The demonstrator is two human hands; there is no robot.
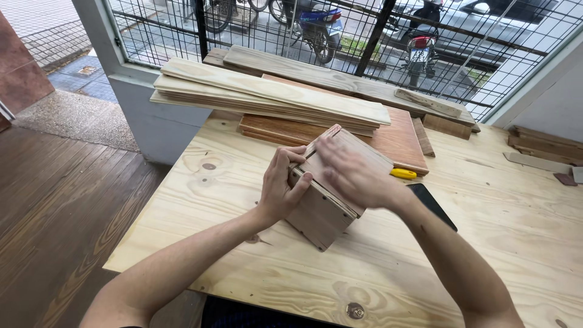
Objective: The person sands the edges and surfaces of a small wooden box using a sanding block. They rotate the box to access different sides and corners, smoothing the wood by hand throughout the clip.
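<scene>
Fingers (290, 159) of left hand (280, 188) curl around near corner of small plywood box (322, 209), gripping it on pale knotty pine surface (231, 182). Right hand (352, 173) lies flat on box top, blurred, covering lid. Smooth planks (267, 94) stacked behind.

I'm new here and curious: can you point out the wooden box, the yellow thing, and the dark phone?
wooden box (319, 218), head view, on its bare front side panel.
yellow utility knife (403, 174), head view, mid-body.
dark phone (432, 205), head view, on its screen.
</scene>
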